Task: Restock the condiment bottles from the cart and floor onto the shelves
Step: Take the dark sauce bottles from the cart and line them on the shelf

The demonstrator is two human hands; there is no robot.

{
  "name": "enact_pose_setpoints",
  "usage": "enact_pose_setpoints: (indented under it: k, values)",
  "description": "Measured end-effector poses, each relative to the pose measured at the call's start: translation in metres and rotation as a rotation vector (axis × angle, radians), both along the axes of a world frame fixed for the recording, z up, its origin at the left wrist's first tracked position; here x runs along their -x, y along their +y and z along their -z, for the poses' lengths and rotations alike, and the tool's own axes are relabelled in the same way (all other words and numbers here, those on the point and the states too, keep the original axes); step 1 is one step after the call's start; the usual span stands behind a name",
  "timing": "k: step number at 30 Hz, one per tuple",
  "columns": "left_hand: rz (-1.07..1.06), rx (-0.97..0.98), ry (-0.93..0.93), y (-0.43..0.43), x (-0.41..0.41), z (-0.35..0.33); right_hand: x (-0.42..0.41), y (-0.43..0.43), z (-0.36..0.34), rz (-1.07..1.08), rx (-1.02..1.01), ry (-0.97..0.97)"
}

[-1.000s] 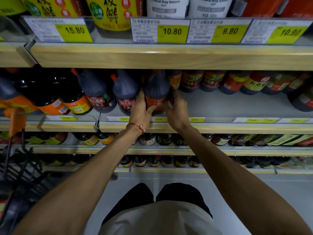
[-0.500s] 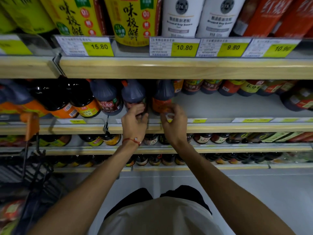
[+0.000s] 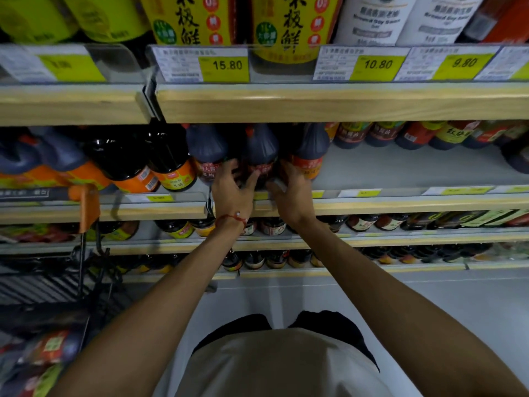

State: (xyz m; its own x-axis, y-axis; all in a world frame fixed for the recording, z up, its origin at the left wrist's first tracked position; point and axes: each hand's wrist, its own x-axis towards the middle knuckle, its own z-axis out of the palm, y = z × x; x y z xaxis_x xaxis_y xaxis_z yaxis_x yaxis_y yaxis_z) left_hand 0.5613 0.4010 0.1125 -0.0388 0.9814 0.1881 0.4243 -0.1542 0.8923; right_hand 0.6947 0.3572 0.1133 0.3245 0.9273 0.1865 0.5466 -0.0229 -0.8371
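Cart (image 3: 37, 285) at lower left, its bottles blurred. Left hand (image 3: 233, 193), fingers spread, curls round the dark middle bottle (image 3: 262, 150) on the shelf (image 3: 400, 207). Right hand (image 3: 293, 193) lies against the red-labelled bottle (image 3: 310, 156); fingertips hidden, grip unclear. Price tags (image 3: 226, 65) above read 15.80, 10.80, 9.80. White bottles (image 3: 372, 18) marked "Brewed Soy Sauce", tops cut off.

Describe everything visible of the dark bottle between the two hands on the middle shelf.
The dark bottle looks like plastic filled with dark sauce, with a rounded bluish shoulder, an orange cap and a red label low down. It stands upright at the front of the middle shelf, between two similar bottles. The left hand grips its lower part, thumb on the label. The right hand is close at its right, contact unclear.
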Motion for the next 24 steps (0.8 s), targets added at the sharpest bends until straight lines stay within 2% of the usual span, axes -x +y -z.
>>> enact_pose_setpoints:
  k: [4, 7, 12, 15, 18, 20, 24]
  values:
    - [-0.008, -0.009, -0.03, 0.005, 0.0, -0.002, 0.005, 0.008, 0.005, 0.034, -0.026, 0.0]
    - [-0.036, -0.042, 0.05, 0.007, 0.0, -0.002, 0.009, 0.013, 0.007, 0.031, -0.025, -0.058]
    - [-0.056, -0.047, 0.066, 0.006, 0.0, -0.003, 0.003, 0.015, 0.003, -0.009, -0.008, -0.096]
    - [-0.052, -0.011, -0.027, 0.0, 0.001, -0.002, -0.002, 0.003, -0.005, -0.046, -0.022, -0.105]
    - [-0.063, -0.1, -0.062, -0.014, -0.005, -0.001, -0.014, -0.015, -0.006, 0.083, -0.027, -0.068]
    - [0.014, -0.141, -0.031, -0.022, -0.015, 0.002, -0.027, -0.024, -0.006, 0.201, -0.017, -0.057]
    - [0.26, -0.037, 0.04, -0.022, -0.045, 0.003, -0.058, -0.025, -0.007, 0.316, -0.011, -0.023]
